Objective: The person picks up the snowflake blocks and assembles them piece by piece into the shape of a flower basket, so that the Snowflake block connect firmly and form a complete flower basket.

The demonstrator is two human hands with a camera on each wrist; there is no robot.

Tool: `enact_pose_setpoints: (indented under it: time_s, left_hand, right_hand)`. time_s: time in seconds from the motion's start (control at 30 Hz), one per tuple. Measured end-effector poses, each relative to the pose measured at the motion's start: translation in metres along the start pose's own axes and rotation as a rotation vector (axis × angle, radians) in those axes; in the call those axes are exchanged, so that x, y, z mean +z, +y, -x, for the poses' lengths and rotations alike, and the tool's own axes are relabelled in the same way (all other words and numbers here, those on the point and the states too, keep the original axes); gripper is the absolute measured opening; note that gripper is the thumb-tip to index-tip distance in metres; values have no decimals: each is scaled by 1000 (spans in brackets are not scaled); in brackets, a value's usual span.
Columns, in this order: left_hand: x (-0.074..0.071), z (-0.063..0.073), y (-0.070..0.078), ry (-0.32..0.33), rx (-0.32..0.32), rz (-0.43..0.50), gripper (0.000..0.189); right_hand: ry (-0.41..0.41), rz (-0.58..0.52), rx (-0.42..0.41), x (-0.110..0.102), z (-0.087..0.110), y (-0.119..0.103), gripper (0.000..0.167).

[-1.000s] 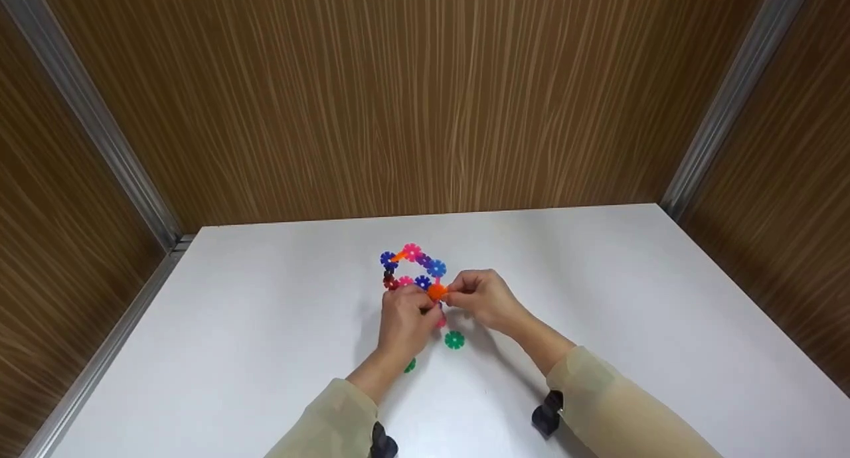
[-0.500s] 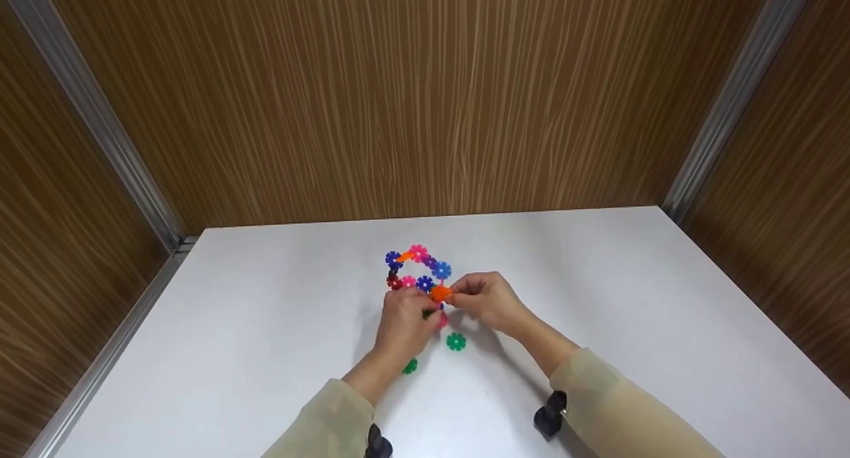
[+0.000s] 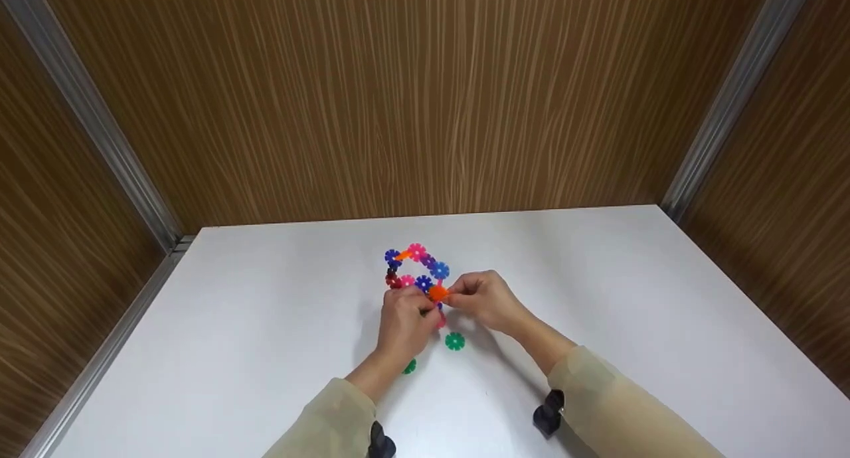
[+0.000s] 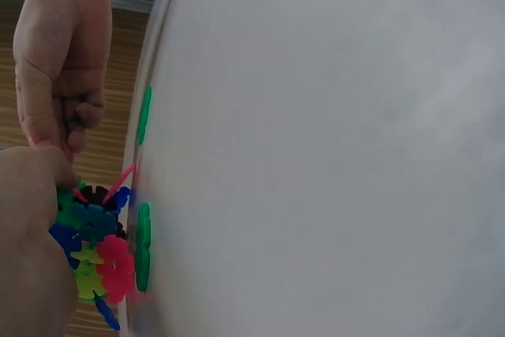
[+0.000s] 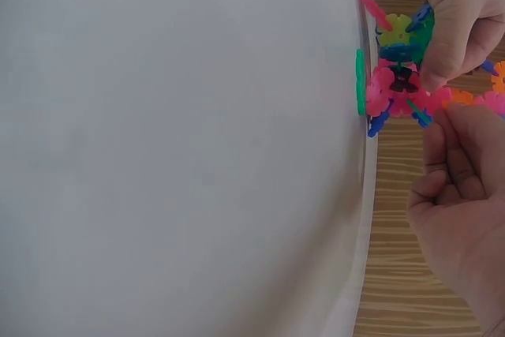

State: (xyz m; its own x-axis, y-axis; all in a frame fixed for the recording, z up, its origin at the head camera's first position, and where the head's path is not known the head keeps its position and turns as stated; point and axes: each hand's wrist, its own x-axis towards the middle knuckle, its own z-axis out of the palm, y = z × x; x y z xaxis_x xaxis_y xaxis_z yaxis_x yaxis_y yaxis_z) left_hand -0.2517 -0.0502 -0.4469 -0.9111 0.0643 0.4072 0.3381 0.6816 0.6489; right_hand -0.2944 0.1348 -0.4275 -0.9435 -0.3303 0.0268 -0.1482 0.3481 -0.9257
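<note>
In the head view, a structure of interlocking snowflake discs [image 3: 439, 270] stands at mid-table, with a ring of pink, blue, purple, orange and dark red discs at its far side. My left hand [image 3: 403, 318] grips its near part and covers much of it. From the right, my right hand [image 3: 488, 299] pinches an orange snowflake disc [image 3: 438, 293] between thumb and index finger, against the structure. The left wrist view shows a pink disc [image 4: 116, 268] and a yellow disc [image 4: 89, 274] low on the build. A black disc [image 5: 404, 79] shows below the left thumb in the right wrist view.
Loose on the white table [image 3: 279, 325] lies a green disc [image 3: 455, 341], near the hands. Another green disc [image 3: 410, 366] is partly hidden by the left wrist. A wood-grain panel [image 3: 425, 99] rises behind the table, with more panels at both sides.
Both hands keep their hold at almost the same spot. The structure and the orange disc shift only very slightly, along with a small movement of the view.
</note>
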Motion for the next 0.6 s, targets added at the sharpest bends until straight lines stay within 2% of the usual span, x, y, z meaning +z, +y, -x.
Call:
enact_pose_setpoints:
  time_s: [0.3,0.43,0.6]
  left_hand:
    - [-3,-2,2,-29,-65,34,5]
    - [-4,-4,3,-65,-45,-8,6]
    - [-14,-6,1,-141,24,-111,19]
  right_hand:
    - [3,-25,12,4,-1,4,6]
    - [-1,-33,20,2,-2,5,5]
    - [-10,-8,9,-2,-3,7,7]
